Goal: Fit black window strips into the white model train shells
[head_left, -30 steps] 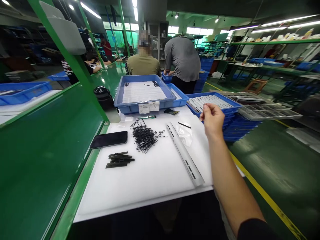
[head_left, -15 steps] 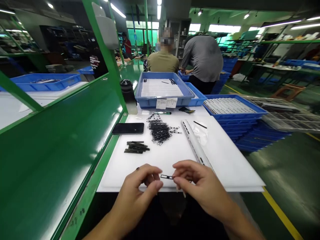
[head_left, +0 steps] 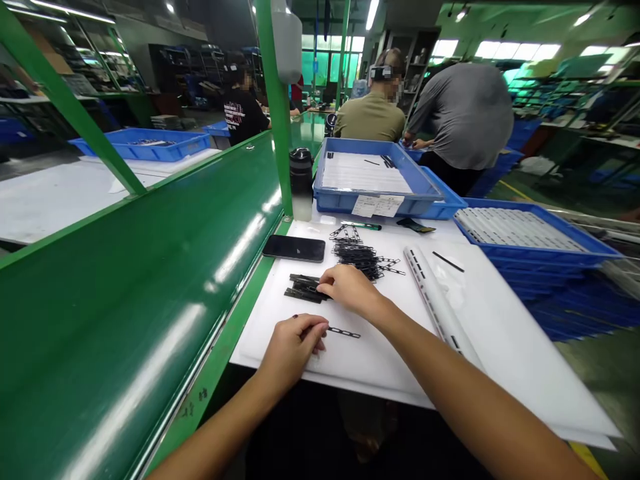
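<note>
My left hand [head_left: 295,343] is closed in a pinch on one end of a thin black slotted strip [head_left: 346,333], which points to the right just above the white board. Farther up, my right hand [head_left: 350,287] reaches across to the small stack of flat dark strips [head_left: 303,293]. Its fingertips are pressed together at the stack's right end; what they grip there is hidden. Behind that hand lies a heap of black slotted strips [head_left: 357,257]. A long white slotted bar [head_left: 435,297] rests to the right.
A black phone [head_left: 294,249] lies left of the heap, near a dark bottle [head_left: 301,183]. Blue trays [head_left: 375,203] stand at the back, with stacked blue trays [head_left: 540,250] at right. A green partition [head_left: 200,267] borders the left side. Two people are bent forward beyond.
My right hand has let go of the slotted strip and moved up and left to the dark strip stack. My left hand now pinches the slotted strip. The view has turned left.
</note>
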`<move>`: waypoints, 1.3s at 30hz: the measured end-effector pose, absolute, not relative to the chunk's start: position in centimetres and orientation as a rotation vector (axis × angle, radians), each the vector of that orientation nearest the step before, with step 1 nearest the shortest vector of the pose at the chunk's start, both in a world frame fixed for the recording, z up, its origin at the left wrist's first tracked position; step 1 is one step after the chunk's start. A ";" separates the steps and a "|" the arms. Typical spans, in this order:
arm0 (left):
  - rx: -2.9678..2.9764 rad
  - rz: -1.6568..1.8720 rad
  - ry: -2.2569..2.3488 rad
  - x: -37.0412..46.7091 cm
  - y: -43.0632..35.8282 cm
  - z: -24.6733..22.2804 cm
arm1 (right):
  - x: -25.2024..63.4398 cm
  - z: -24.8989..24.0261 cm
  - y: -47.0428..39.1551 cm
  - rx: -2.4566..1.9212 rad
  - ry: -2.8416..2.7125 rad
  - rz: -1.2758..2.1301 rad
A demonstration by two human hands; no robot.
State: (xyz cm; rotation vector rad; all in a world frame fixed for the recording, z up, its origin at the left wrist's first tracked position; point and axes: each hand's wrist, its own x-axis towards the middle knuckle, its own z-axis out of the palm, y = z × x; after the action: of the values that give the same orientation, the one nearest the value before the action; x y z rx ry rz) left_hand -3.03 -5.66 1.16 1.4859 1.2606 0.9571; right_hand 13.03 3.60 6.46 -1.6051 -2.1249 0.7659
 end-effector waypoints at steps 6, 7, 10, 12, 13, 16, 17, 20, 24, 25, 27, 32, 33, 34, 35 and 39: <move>1.375 0.921 1.177 -3.2 -5.4 1.2 | 12.4 5.8 4.9 -1.701 -2.086 0.786; 1.360 0.906 1.171 -3.2 -5.3 1.3 | 12.5 6.1 4.8 -1.703 -2.061 0.793; 1.322 0.866 1.177 -3.3 -5.1 1.6 | 13.2 7.2 3.9 -1.651 -1.976 0.835; 1.321 0.855 1.186 -3.3 -5.0 1.8 | 13.6 7.8 2.9 -1.559 -1.878 0.977; 1.327 0.854 1.189 -3.3 -5.0 1.9 | 13.9 8.0 2.3 -1.483 -1.792 1.105; 1.346 0.848 1.208 -3.3 -5.0 2.3 | 14.5 8.5 0.5 -1.232 -1.466 1.491; 1.346 0.845 1.212 -3.4 -5.0 2.4 | 14.7 8.6 -0.1 -1.178 -1.390 1.565; 1.316 0.843 1.211 -3.5 -4.9 2.7 | 15.4 8.6 -1.4 -1.203 -1.360 1.561; 1.223 0.827 1.202 -3.8 -4.4 2.8 | 16.6 8.2 -3.0 -1.381 -1.533 1.272; 1.196 0.830 1.196 -3.8 -4.3 2.9 | 17.0 8.0 -3.3 -1.411 -1.567 1.216; 1.145 0.854 1.186 -3.9 -4.2 3.0 | 17.6 7.5 -4.1 -1.442 -1.597 1.168; 1.085 0.878 1.179 -3.9 -3.9 3.3 | 18.8 5.5 -5.5 -1.498 -1.569 1.144; 1.081 0.871 1.174 -3.9 -3.9 3.4 | 18.9 5.2 -5.7 -1.513 -1.563 1.113; 1.081 0.863 1.168 -3.9 -3.9 3.4 | 19.0 4.9 -5.8 -1.522 -1.561 1.082; 1.083 0.858 1.165 -3.9 -3.8 3.4 | 19.1 4.6 -5.9 -1.527 -1.563 1.055; 1.107 0.850 1.161 -4.1 -3.9 3.3 | 18.9 4.1 -5.9 -1.506 -1.598 1.007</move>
State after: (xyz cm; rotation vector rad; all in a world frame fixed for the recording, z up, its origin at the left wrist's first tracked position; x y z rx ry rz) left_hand -4.07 -3.92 3.35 1.1072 1.1609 0.8501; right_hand 18.93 -5.91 4.09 -1.5061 -1.5981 1.0074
